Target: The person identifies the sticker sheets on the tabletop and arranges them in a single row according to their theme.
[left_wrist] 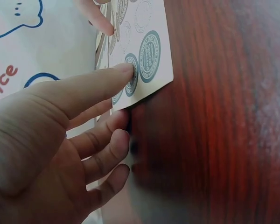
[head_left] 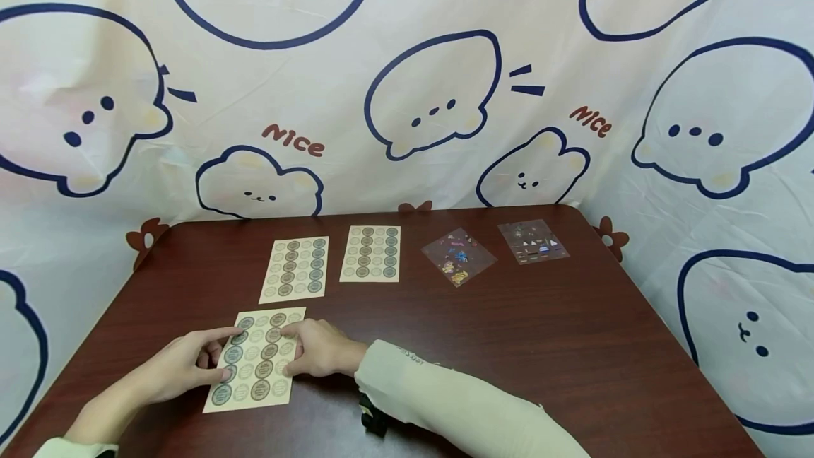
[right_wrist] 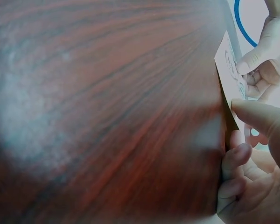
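A cream sheet of round stickers [head_left: 256, 353], with dark green, brown and pale circles in columns, lies at the near left of the table. My left hand [head_left: 178, 367] holds its left edge, the thumb [left_wrist: 102, 86] on the printed face and several fingers curled by the underside. On the opposite edge my right hand [head_left: 326, 350] pinches the sheet, thumb on top and fingers tucked below. In the right wrist view the sheet's near edge [right_wrist: 227, 95] is raised off the tabletop, with a dark gap under it.
Two similar sticker sheets [head_left: 295, 269] [head_left: 371, 254] lie farther back. Right of them are a clear sheet with colourful small pieces [head_left: 459, 257] and another clear sheet with small pale and dark shapes [head_left: 533, 242]. A printed cloth [head_left: 432, 90] hangs behind the dark wooden table [head_left: 509, 345].
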The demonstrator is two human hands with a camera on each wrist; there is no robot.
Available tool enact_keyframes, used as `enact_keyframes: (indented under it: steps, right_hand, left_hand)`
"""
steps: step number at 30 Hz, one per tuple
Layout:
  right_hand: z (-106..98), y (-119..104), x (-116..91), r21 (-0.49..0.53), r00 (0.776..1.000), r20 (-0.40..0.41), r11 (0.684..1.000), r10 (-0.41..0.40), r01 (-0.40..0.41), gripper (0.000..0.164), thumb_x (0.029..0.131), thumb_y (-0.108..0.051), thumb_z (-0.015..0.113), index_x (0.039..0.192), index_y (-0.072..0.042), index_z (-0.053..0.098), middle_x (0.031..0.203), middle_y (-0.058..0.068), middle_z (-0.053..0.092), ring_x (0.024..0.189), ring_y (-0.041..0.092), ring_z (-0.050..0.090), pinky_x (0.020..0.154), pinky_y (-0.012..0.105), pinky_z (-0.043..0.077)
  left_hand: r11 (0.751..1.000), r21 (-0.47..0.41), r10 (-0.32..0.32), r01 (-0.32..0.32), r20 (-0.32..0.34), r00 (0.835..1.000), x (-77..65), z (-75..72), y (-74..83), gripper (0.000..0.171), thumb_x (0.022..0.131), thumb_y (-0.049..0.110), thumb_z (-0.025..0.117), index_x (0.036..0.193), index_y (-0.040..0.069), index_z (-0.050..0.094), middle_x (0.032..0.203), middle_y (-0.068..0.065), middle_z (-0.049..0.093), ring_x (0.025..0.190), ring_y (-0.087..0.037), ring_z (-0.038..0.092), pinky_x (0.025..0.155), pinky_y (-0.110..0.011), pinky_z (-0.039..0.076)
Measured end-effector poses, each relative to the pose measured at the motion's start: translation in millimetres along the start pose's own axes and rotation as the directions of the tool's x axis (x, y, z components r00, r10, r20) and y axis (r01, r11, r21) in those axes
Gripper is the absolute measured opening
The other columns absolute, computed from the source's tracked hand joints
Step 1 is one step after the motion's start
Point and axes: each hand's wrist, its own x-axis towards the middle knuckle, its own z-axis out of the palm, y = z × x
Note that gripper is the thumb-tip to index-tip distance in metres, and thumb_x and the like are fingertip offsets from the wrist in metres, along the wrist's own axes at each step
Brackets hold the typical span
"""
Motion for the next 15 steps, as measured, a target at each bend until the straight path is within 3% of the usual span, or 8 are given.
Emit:
enact_keyframes:
  steps: [9, 15]
  right_hand:
    - [-4.9, -4.4, 0.4, -0.014, 0.999, 0.030, 1.000, 0.020, -0.020, 0.065, 0.081, -0.026, 0.084, 0.141, -0.023, 0.060, 0.061, -0.014, 0.060, 0.054, -0.005, 0.053, 0.055, 0.012, 0.041]
    - [-5.0, -4.3, 1.8, -0.025, 0.999, 0.030, 1.000, 0.020, -0.019, 0.065, 0.080, -0.025, 0.084, 0.141, -0.024, 0.061, 0.059, -0.013, 0.059, 0.053, -0.005, 0.054, 0.055, 0.013, 0.041]
  left_hand:
    - [0.998, 0.035, -0.061, 0.060, 0.038, 0.997, 2.1, -1.2, 5.3, 0.070, 0.083, 0.020, 0.082, 0.140, -0.008, 0.052, 0.078, 0.000, 0.053, 0.056, -0.003, 0.043, 0.051, -0.021, 0.037]
    - [0.997, 0.046, -0.058, 0.057, 0.026, 0.998, 2.9, -0.7, 5.1, 0.069, 0.082, 0.019, 0.082, 0.138, -0.007, 0.053, 0.078, 0.000, 0.052, 0.056, -0.003, 0.043, 0.051, -0.021, 0.037]
